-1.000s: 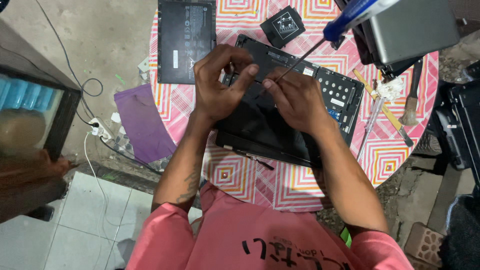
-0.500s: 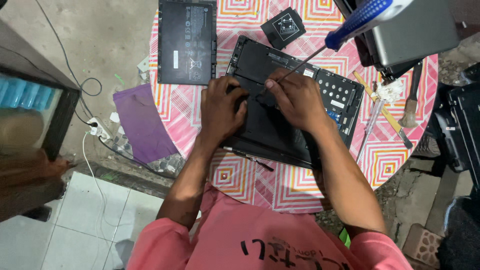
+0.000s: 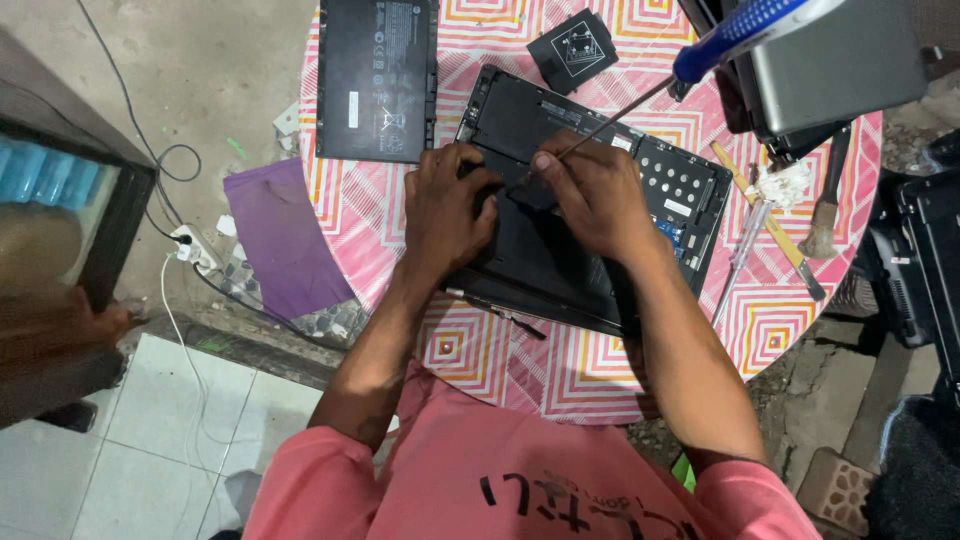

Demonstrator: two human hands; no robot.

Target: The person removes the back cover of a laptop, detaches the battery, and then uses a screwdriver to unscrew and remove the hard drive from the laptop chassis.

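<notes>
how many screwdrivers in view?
2. The blue-handled screwdriver runs from the top right down to the right hand, over the open black laptop. A clear-handled screwdriver lies on the pink patterned tablecloth, right. Others may be hidden.

Head view, steeply down, close.

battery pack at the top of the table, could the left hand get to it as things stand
Probably yes: the battery pack lies flat and uncovered just beyond the left hand, which rests on the laptop, with bare tablecloth between them.
</notes>
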